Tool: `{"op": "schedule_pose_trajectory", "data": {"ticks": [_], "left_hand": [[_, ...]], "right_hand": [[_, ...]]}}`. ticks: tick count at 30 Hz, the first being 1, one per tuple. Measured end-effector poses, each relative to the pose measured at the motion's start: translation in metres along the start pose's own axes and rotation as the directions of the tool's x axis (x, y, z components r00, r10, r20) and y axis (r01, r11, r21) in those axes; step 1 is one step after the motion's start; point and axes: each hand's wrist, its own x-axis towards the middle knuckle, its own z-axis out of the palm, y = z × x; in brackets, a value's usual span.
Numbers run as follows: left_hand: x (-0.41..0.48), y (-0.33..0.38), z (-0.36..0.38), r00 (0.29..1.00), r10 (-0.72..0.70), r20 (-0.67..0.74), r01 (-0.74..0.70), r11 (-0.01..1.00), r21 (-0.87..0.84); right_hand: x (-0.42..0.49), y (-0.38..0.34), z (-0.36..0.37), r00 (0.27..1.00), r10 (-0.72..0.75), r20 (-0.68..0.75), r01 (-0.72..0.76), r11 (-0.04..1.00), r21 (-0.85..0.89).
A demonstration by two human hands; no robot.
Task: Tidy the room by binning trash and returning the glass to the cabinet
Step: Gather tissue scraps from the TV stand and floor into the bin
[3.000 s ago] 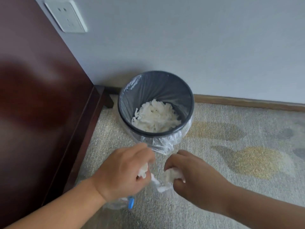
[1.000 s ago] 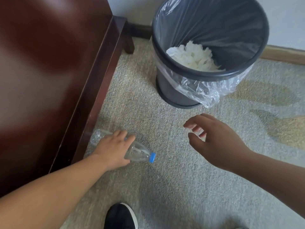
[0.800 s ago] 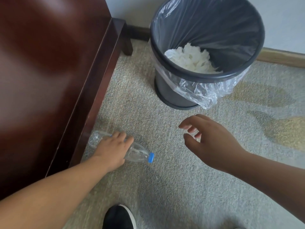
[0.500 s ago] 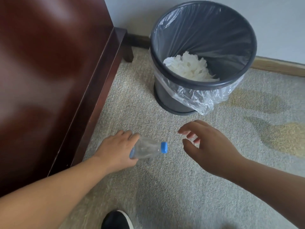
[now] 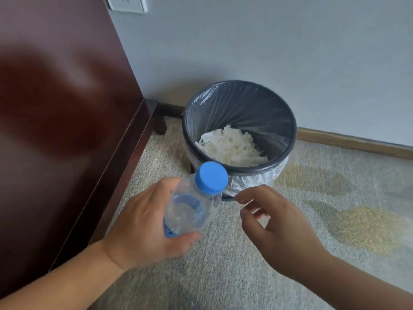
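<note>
Head view: left hand is wrapped round a clear plastic bottle, thumb across the front low down. The blue cap is tipped up toward the camera. The bottle is off the floor, just short of the bin, which sits ahead of that hand and slightly to its right.

Right hand is just right of the bottle, empty, with fingers loosely curled and apart, not touching it.

The step looks like dropping the bottle in the bin. To do it well:
- Carry it forward past the near rim before letting go.
- Release low so it lands on the crumpled paper instead of bouncing off the rim.
- Keep the right hand off the liner hanging over the edge.

The bottle looks empty and light, so it may roll if it misses. The glass is not in view.

Surface: grey carpet under both hands, with yellowish patches to the right. Dark wood furniture is left of the left hand. A pale wall is beyond the bin, with a socket up top and a skirting board along its base.
</note>
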Motion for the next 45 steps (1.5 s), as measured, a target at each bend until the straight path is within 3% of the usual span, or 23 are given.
{"op": "schedule_pose_trajectory", "data": {"ticks": [3, 8, 18, 24, 32, 39, 45], "left_hand": [[0.023, 0.02, -0.014, 0.991, 0.015, -0.135, -0.03, 0.993, -0.113], [0.07, 0.05, -0.035, 0.949, 0.099, -0.298, -0.147, 0.979, -0.143], [0.141, 0.071, -0.037, 0.919, 0.068, -0.389, -0.126, 0.984, -0.126], [0.159, 0.072, -0.024, 0.936, -0.051, -0.347, -0.003, 0.988, -0.153], [0.163, 0.057, 0.006, 0.958, -0.234, -0.167, 0.209, 0.966, -0.155], [0.158, 0.046, 0.02, 0.963, -0.258, -0.079, 0.246, 0.961, -0.127], [0.153, 0.052, 0.016, 0.985, -0.148, -0.086, 0.149, 0.989, 0.002]], "right_hand": [[0.005, -0.008, -0.015, 0.995, -0.02, -0.1, 0.024, 0.999, 0.032], [0.022, -0.022, -0.048, 0.974, -0.037, -0.221, 0.049, 0.998, 0.049], [0.062, -0.038, -0.092, 0.934, -0.055, -0.352, 0.072, 0.997, 0.037], [0.083, -0.03, -0.104, 0.926, -0.029, -0.378, 0.028, 1.0, -0.007], [0.09, -0.013, -0.101, 0.931, 0.01, -0.364, -0.019, 1.0, -0.021], [0.09, -0.007, -0.096, 0.943, 0.013, -0.332, -0.028, 0.999, -0.039], [0.092, -0.006, -0.093, 0.956, -0.002, -0.294, -0.025, 0.996, -0.086]]}}
